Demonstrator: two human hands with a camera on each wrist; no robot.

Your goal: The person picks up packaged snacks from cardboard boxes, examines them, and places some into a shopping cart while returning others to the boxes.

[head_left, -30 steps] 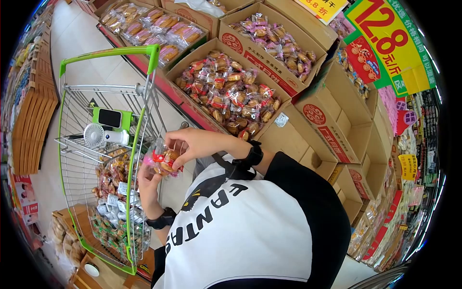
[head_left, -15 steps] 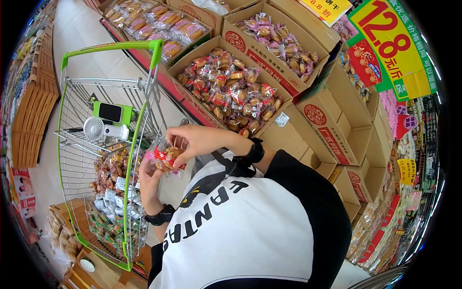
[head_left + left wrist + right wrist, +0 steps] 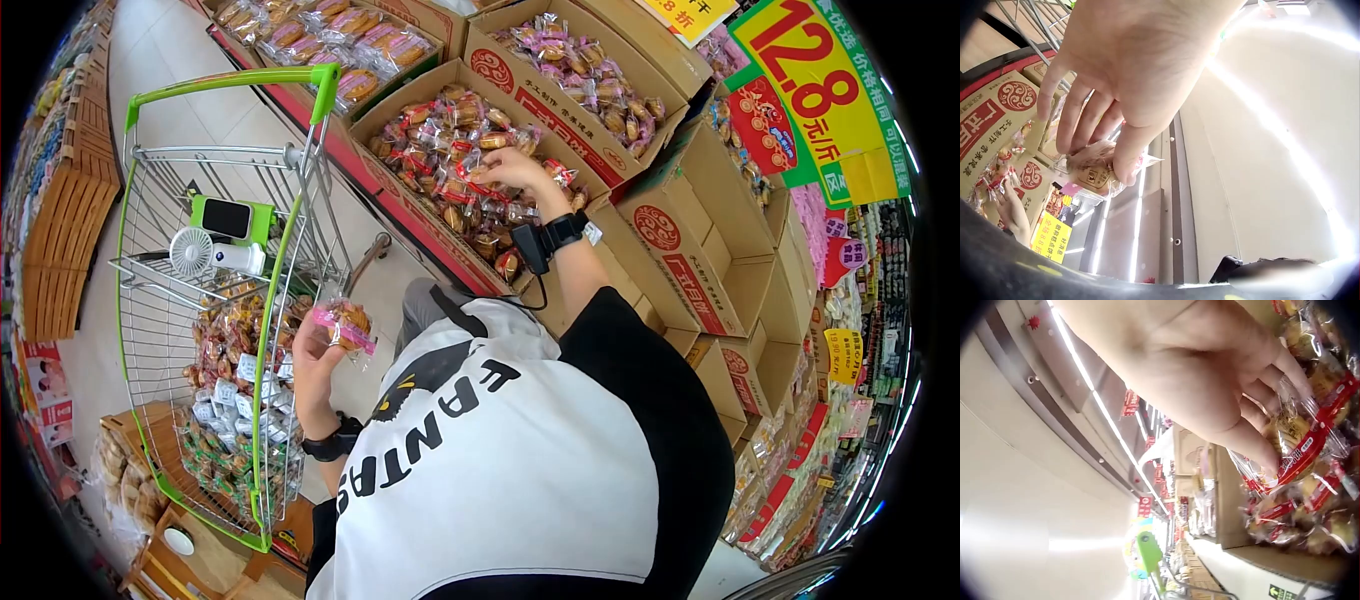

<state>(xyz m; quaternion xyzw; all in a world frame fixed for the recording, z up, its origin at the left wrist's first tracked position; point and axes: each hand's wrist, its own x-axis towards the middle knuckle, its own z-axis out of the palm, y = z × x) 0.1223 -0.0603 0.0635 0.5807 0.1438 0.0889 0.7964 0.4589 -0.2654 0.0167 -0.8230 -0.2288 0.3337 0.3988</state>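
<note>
My left hand (image 3: 314,372) pinches a mooncake (image 3: 348,326) in clear film with pink print, held up beside the cart; the thumb and fingertips grip it in the left wrist view. Over a cardboard box (image 3: 408,100) of mooncakes with red-banded wrappers, my right hand (image 3: 520,172) reaches down into the pile. The right wrist view has its thumb and fingers around one red-banded mooncake (image 3: 1291,437) lying among the others.
A green-edged shopping cart (image 3: 265,440) at the left carries bagged sweets, with a small fan (image 3: 192,252) near its handle. More boxes (image 3: 575,85) of wrapped pastries stand behind. A yellow price sign (image 3: 810,75) hangs at the right.
Both hands were together on wrapped mooncakes. My right hand has gone up and right to the box with the red-banded one, while my left stayed with the pink-printed one.
</note>
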